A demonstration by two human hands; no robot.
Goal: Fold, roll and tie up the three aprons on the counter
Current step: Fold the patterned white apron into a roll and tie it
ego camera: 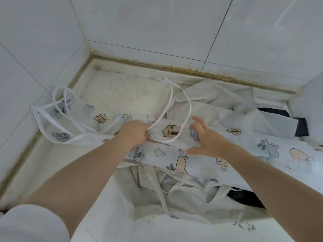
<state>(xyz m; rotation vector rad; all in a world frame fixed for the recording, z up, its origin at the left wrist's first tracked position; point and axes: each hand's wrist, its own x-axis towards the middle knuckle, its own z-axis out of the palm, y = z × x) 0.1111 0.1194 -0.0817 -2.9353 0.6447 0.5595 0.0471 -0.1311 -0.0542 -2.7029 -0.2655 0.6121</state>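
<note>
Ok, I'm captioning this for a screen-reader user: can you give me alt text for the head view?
A person's left hand pinches a white tie strap on a folded cartoon-print apron, while the open right hand presses on it. It lies across a beige apron on a pale counter in a white-tiled corner.

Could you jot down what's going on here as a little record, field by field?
place: counter in a tiled corner
being worked on: printed apron, folded into a long band
left hand: fingers curled, pinching the white strap
right hand: fingers spread, resting on the band
underneath: beige apron, crumpled
also underneath: dark cloth, mostly hidden
rolled or tied yet: no
</note>
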